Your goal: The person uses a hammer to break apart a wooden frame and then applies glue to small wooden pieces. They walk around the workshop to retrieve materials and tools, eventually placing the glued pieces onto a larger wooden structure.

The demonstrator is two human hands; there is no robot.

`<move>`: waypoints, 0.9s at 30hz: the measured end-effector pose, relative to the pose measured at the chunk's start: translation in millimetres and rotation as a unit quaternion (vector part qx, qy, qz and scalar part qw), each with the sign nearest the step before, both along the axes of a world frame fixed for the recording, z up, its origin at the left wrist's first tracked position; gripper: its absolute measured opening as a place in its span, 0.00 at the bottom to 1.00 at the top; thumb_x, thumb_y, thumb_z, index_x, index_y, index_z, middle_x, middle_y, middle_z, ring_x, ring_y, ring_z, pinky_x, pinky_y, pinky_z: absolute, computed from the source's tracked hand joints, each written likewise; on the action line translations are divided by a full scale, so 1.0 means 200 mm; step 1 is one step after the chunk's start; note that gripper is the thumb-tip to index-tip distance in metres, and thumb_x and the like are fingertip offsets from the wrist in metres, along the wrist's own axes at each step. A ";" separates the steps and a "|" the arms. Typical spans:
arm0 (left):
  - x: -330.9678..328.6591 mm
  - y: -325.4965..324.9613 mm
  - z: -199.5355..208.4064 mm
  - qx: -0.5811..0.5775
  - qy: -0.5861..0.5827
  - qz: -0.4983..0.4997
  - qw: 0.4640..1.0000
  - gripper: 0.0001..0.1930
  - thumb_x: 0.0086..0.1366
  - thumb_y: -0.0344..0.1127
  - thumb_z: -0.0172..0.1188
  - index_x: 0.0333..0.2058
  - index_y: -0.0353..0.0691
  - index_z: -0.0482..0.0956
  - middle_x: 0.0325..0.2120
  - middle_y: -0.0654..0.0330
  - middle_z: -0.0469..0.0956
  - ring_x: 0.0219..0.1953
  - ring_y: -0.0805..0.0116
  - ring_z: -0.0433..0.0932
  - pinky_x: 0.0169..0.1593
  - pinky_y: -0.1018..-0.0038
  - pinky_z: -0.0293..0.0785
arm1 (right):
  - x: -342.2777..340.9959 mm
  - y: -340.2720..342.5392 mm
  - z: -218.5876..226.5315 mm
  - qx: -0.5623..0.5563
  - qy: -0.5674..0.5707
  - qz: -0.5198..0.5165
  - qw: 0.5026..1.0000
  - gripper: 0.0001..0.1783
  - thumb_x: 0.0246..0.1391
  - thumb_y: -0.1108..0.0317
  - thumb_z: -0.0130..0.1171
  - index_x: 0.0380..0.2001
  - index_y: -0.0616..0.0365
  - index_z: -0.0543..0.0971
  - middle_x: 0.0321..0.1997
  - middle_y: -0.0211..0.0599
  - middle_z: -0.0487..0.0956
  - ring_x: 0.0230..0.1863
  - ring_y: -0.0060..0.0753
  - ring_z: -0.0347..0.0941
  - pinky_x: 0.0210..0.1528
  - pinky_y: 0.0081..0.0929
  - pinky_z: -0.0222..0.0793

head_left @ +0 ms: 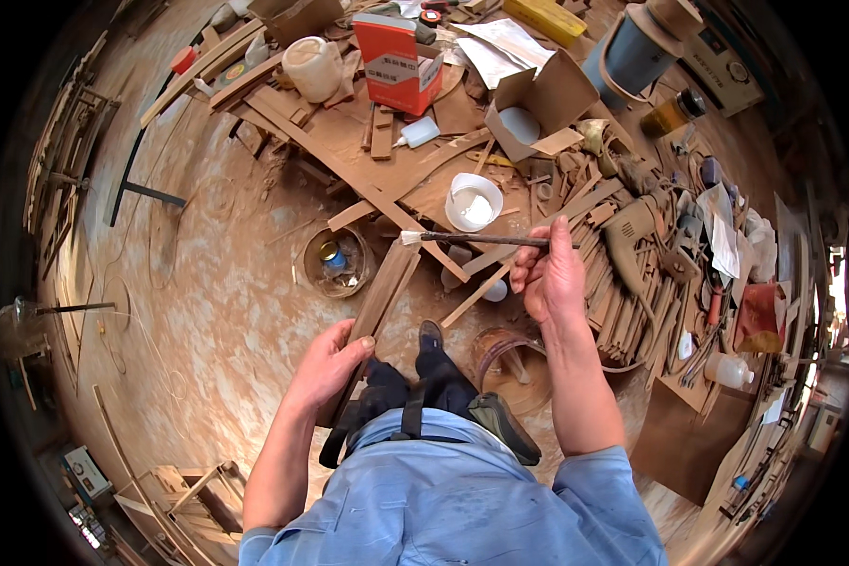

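By the person's legs [443, 377], left hand [330, 366] grips a wooden board [380, 304] slanting up and away. Right hand [552, 278] pinches a slim, dark-handled brush [481, 240], held roughly level, white bristles [409, 238] at the board's far end, contact impossible to tell. Beyond, on a cluttered worktop [344, 141], stand a white tub [457, 189] and, farther off, an orange-red box [391, 71].

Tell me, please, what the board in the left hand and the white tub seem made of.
Board: wood, apparently unvarnished; streaked brown grain shows on a dull surface. White tub: probably plastic, smooth; its even walls and thin rim suggest this.
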State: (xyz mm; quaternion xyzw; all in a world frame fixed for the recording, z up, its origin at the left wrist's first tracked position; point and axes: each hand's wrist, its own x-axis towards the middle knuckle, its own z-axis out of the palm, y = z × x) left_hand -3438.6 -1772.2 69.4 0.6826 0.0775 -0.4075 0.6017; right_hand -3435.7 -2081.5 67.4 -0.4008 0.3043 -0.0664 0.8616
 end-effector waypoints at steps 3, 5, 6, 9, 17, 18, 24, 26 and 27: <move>-0.02 0.04 0.00 0.005 -0.002 0.003 1.000 0.13 0.63 0.37 0.54 0.41 0.35 0.71 0.27 0.64 0.72 0.26 0.76 0.72 0.31 0.77 0.71 | 0.01 0.05 -0.01 -0.026 -0.007 0.021 0.999 0.25 0.60 0.45 0.49 0.33 0.60 0.69 0.16 0.39 0.74 0.13 0.28 0.71 0.11 0.21 0.64; -0.05 0.06 0.02 0.014 -0.003 0.015 1.000 0.13 0.63 0.37 0.54 0.42 0.34 0.71 0.27 0.65 0.72 0.26 0.76 0.72 0.31 0.77 0.71 | 0.00 0.06 -0.02 -0.043 -0.007 0.031 0.999 0.24 0.60 0.45 0.49 0.33 0.60 0.69 0.16 0.39 0.75 0.13 0.28 0.71 0.11 0.21 0.64; -0.07 0.08 0.03 0.006 -0.002 0.031 1.000 0.14 0.63 0.37 0.54 0.42 0.34 0.71 0.27 0.65 0.72 0.26 0.76 0.72 0.31 0.77 0.71 | 0.00 0.06 -0.03 -0.052 -0.008 0.036 0.998 0.24 0.60 0.46 0.49 0.33 0.60 0.69 0.17 0.39 0.75 0.13 0.28 0.71 0.11 0.20 0.64; -0.09 0.12 0.03 -0.018 0.002 0.061 0.998 0.15 0.62 0.36 0.54 0.44 0.34 0.71 0.28 0.65 0.72 0.26 0.77 0.71 0.31 0.77 0.70 | 0.00 0.08 -0.01 -0.051 -0.021 0.034 0.998 0.23 0.61 0.47 0.49 0.32 0.60 0.70 0.17 0.39 0.75 0.12 0.28 0.71 0.11 0.20 0.64; -0.16 0.20 0.03 0.031 -0.042 0.087 0.995 0.18 0.62 0.36 0.58 0.47 0.32 0.72 0.27 0.68 0.73 0.28 0.81 0.68 0.31 0.81 0.66 | -0.02 0.17 -0.02 -0.064 -0.041 0.081 0.994 0.18 0.63 0.55 0.50 0.34 0.63 0.72 0.21 0.41 0.77 0.16 0.27 0.72 0.15 0.19 0.68; -0.17 0.21 0.04 0.055 -0.056 0.088 0.993 0.18 0.61 0.36 0.58 0.48 0.32 0.72 0.28 0.67 0.74 0.29 0.80 0.69 0.32 0.80 0.67 | -0.03 0.17 -0.03 -0.064 -0.036 0.075 0.994 0.18 0.63 0.56 0.49 0.35 0.62 0.72 0.21 0.41 0.77 0.16 0.27 0.73 0.15 0.19 0.68; -0.20 0.25 0.05 0.150 -0.126 0.074 0.978 0.22 0.59 0.37 0.61 0.48 0.30 0.72 0.32 0.60 0.78 0.35 0.75 0.74 0.40 0.76 0.71 | -0.14 0.25 -0.11 0.007 -0.035 0.113 0.993 0.12 0.63 0.62 0.49 0.37 0.62 0.73 0.28 0.41 0.77 0.23 0.30 0.74 0.24 0.24 0.71; -0.21 0.25 0.05 0.160 -0.132 0.071 0.976 0.22 0.59 0.37 0.62 0.48 0.29 0.72 0.33 0.58 0.78 0.36 0.73 0.75 0.42 0.74 0.72 | -0.16 0.29 -0.12 0.071 -0.037 0.119 0.990 0.12 0.63 0.63 0.48 0.37 0.62 0.73 0.28 0.41 0.77 0.24 0.31 0.74 0.26 0.26 0.72; -0.21 0.24 0.06 0.175 -0.141 0.063 0.972 0.22 0.58 0.38 0.62 0.48 0.29 0.72 0.34 0.56 0.78 0.37 0.70 0.76 0.42 0.73 0.72 | -0.17 0.30 -0.13 0.099 -0.046 0.124 0.986 0.12 0.63 0.63 0.48 0.37 0.62 0.73 0.28 0.41 0.77 0.24 0.31 0.73 0.26 0.28 0.72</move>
